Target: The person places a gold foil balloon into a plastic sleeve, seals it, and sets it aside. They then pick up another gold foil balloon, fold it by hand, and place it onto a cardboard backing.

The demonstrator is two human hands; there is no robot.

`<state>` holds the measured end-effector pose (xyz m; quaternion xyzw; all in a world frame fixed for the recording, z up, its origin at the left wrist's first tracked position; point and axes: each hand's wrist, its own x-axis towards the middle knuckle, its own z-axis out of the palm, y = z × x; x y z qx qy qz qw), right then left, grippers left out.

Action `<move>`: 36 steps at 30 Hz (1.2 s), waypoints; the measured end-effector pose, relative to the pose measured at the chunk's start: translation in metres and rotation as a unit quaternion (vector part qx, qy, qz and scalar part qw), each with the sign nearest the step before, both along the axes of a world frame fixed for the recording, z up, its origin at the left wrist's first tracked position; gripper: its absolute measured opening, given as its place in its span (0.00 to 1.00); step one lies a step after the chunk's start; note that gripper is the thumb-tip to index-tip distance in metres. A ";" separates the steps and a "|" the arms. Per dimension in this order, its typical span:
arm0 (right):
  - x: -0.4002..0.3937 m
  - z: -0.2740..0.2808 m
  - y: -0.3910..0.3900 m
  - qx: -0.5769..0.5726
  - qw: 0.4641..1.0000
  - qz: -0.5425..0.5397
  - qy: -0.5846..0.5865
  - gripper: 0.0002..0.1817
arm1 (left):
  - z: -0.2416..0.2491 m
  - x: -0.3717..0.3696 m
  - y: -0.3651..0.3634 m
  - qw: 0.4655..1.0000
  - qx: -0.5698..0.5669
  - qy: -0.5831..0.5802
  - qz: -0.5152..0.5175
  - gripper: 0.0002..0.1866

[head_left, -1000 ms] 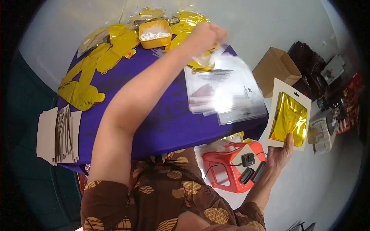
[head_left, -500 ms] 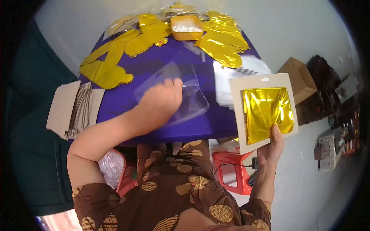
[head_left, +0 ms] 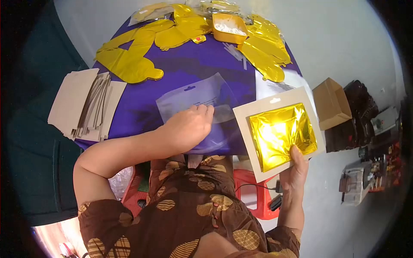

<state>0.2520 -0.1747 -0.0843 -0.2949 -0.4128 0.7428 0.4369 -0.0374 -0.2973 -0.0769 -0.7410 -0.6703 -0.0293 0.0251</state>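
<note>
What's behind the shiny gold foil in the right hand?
A beige card is behind the gold foil, its edges showing around it. The foil covers the card's middle, and the card's back faces away, so both are hidden.

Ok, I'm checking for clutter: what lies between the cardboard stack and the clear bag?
In the head view, bare purple cloth separates the cardboard stack from the clear bag at the left hand.
</note>
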 end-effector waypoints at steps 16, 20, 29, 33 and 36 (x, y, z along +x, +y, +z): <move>0.018 0.029 -0.012 0.048 0.994 -0.029 -0.099 0.30 | -0.013 0.016 0.049 0.940 0.005 -0.320 0.116 0.07; 0.024 0.024 -0.014 -0.002 0.990 0.025 -0.140 0.27 | -0.006 0.019 0.053 0.904 -0.014 -0.413 0.108 0.08; 0.012 0.003 -0.018 -0.102 0.975 0.106 -0.169 0.25 | -0.016 0.023 0.061 0.901 -0.010 -0.410 0.138 0.12; 0.009 -0.011 -0.020 -0.137 0.975 0.122 -0.127 0.27 | -0.014 0.026 0.059 0.910 -0.005 -0.393 0.133 0.11; 0.009 -0.016 -0.021 -0.145 0.976 0.124 -0.107 0.27 | -0.014 0.027 0.058 0.920 0.004 -0.375 0.116 0.11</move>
